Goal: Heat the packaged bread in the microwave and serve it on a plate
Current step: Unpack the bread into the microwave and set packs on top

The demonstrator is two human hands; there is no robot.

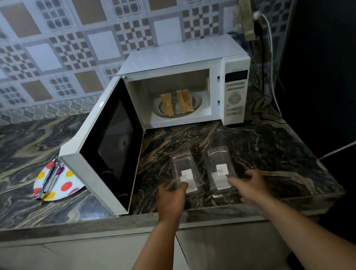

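**Bread's sitting in the open microwave, both hands down on the empty packs**

Centre of the frame, I've got the white microwave [184, 81] with its door [103, 144] swung wide open to the left. Inside, on the glass turntable [177, 107], I can see three strips of bread [177, 102] lying side by side.

Lower middle, two clear plastic packages [202, 170] sit next to each other on the dark marbled counter [264, 146], each with a small white label. My left hand [172, 200] has its fingers curled onto the near end of the left pack. My right hand [250, 185] is touching the near corner of the right pack, fingers loosely bent; can't tell if it's properly clamped on.

Over on the left, a polka-dot plate [59, 184] is partly tucked behind the door, with metal tongs [48, 181] lying on it.
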